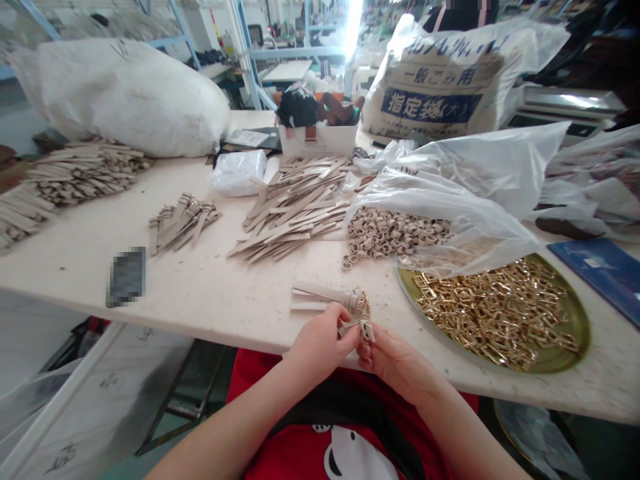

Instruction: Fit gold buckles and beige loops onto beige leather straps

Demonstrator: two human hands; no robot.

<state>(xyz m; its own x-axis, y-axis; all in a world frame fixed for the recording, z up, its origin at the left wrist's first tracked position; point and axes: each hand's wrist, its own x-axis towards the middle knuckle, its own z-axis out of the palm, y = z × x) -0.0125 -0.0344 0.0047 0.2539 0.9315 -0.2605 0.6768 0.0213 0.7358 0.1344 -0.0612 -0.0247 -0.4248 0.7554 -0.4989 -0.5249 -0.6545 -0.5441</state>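
Close to the table's front edge, my left hand (323,339) pinches a beige strap (347,325). My right hand (387,357) closes on the looped end of that same strap, where the fingers hide most of it; whether a buckle is in it I cannot make out. Just beyond my fingers lies a small bunch of finished-looking straps (330,298) with gold buckles at their right ends. To the right, a round gold-coloured tray (583,340) holds many gold buckles (500,313). Small beige loops (387,233) spill from a clear plastic bag (465,207).
A heap of loose beige strips (300,207) lies mid-table, with a smaller buckled bundle (183,220) to its left. Stacked strips (90,170) and a big white sack (125,97) occupy the left. Behind stand a white box (320,140) and a printed sack (440,87). A blue folder (600,267) lies right.
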